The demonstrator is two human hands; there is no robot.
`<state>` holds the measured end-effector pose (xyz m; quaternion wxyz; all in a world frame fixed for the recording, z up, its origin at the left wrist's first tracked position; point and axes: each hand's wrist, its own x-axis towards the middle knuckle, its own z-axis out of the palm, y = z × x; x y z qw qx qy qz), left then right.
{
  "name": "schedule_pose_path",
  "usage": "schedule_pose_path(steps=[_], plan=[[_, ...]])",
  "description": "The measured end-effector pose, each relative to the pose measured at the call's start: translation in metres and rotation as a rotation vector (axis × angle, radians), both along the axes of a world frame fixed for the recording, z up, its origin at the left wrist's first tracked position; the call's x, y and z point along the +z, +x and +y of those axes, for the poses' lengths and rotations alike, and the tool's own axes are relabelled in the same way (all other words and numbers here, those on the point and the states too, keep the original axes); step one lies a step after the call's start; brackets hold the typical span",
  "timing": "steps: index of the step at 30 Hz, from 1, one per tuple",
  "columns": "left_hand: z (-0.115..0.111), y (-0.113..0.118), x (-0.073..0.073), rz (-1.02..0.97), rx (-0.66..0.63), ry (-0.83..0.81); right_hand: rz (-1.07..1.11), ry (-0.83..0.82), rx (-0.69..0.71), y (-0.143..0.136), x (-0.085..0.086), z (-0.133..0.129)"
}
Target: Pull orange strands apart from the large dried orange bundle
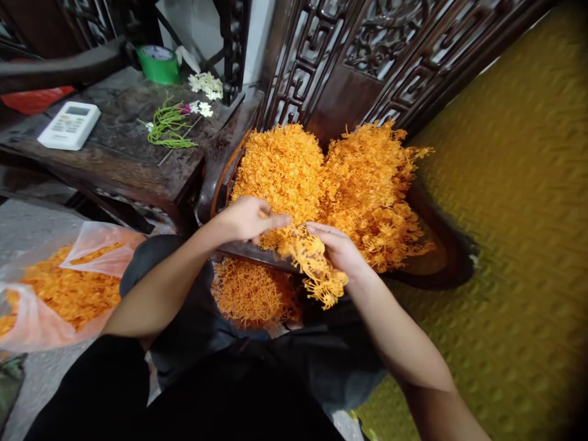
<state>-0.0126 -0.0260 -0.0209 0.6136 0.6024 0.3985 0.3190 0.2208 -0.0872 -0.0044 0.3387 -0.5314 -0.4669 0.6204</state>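
Between my hands hangs a lacy yellow-orange cluster [319, 272], its upper end pinched in the fingers of my right hand [337, 245]. My left hand [252, 219] is closed, thumb and fingers together at the cluster's top edge; what it pinches, if anything, is too small to make out. Just beyond the hands two big heaps of orange pieces rest on the dark wooden seat: a dense heap [280, 168] on the left and a stringier heap [374, 184] on the right. Below the seat edge, between the knees, lies a darker orange tangled pile [248, 294].
On the dark wooden table [124, 162] at upper left are a white remote [70, 125], green tape [159, 65], green stems [169, 125] and white flowers [206, 86]. A plastic bag [98, 245] of orange pieces lies at left. Carved wood stands behind; an olive quilted surface [505, 202] is right.
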Motion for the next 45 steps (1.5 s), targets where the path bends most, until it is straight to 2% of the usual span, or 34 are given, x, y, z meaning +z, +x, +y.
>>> schedule_pose_path(steps=[2, 3, 4, 6, 8, 9, 10, 11, 13, 14, 15, 17, 20, 22, 24, 27, 30, 33, 36, 39, 42, 45], plan=[[0.002, -0.017, 0.003, 0.153, -0.197, 0.043, -0.009, -0.058, -0.062, 0.015, 0.008, 0.003], [0.002, -0.023, 0.007, 0.186, -0.233, 0.068, -0.013, -0.084, -0.076, 0.022, 0.013, 0.004], [0.001, -0.026, 0.012, 0.192, -0.217, 0.094, -0.042, -0.082, -0.055, 0.03, 0.019, 0.006], [-0.005, -0.024, 0.022, 0.122, -0.049, 0.152, -0.122, -0.039, 0.054, 0.042, 0.03, 0.008], [-0.015, -0.011, 0.028, -0.031, 0.137, 0.21, -0.208, 0.001, 0.225, 0.047, 0.041, 0.011], [-0.021, -0.002, 0.029, -0.111, 0.173, 0.227, -0.248, 0.013, 0.314, 0.047, 0.046, 0.013], [-0.027, 0.007, 0.027, -0.171, 0.151, 0.227, -0.282, 0.018, 0.403, 0.045, 0.049, 0.016], [-0.032, 0.016, 0.024, -0.204, 0.076, 0.203, -0.306, 0.017, 0.482, 0.042, 0.052, 0.019], [-0.038, 0.03, 0.015, -0.202, -0.148, 0.082, -0.324, 0.026, 0.584, 0.035, 0.053, 0.028], [-0.039, 0.034, 0.011, -0.186, -0.238, 0.003, -0.31, 0.031, 0.593, 0.032, 0.053, 0.032], [-0.038, 0.036, 0.007, -0.173, -0.283, -0.068, -0.275, 0.027, 0.565, 0.03, 0.052, 0.036], [-0.034, 0.036, 0.002, -0.178, -0.25, -0.155, -0.129, 0.007, 0.396, 0.031, 0.051, 0.04], [-0.029, 0.034, 0.0, -0.266, -0.045, -0.2, 0.189, 0.098, 0.08, 0.035, 0.045, 0.036], [-0.029, 0.035, -0.001, -0.335, 0.093, -0.224, 0.253, 0.219, 0.0, 0.034, 0.036, 0.029], [-0.033, 0.041, -0.004, -0.37, 0.187, -0.225, 0.16, 0.296, -0.017, 0.029, 0.022, 0.024], [-0.041, 0.05, -0.01, -0.363, 0.217, -0.202, -0.089, 0.418, -0.139, 0.016, 0.002, 0.022], [-0.046, 0.055, -0.016, -0.334, 0.197, -0.219, -0.308, 0.592, -0.258, 0.01, -0.002, 0.029], [-0.045, 0.055, -0.018, -0.317, 0.182, -0.23, -0.418, 0.705, -0.248, 0.014, 0.012, 0.039], [-0.044, 0.052, -0.018, -0.291, 0.182, -0.203, -0.591, 0.847, -0.164, 0.018, 0.027, 0.046], [-0.045, 0.049, -0.016, -0.252, 0.188, -0.175, -0.818, 0.972, -0.066, 0.016, 0.033, 0.056], [-0.044, 0.046, -0.012, -0.235, 0.169, -0.154, -0.967, 0.979, -0.09, 0.011, 0.028, 0.078], [-0.038, 0.042, -0.009, -0.259, 0.144, -0.193, -0.965, 0.831, -0.138, 0.005, 0.019, 0.116]])
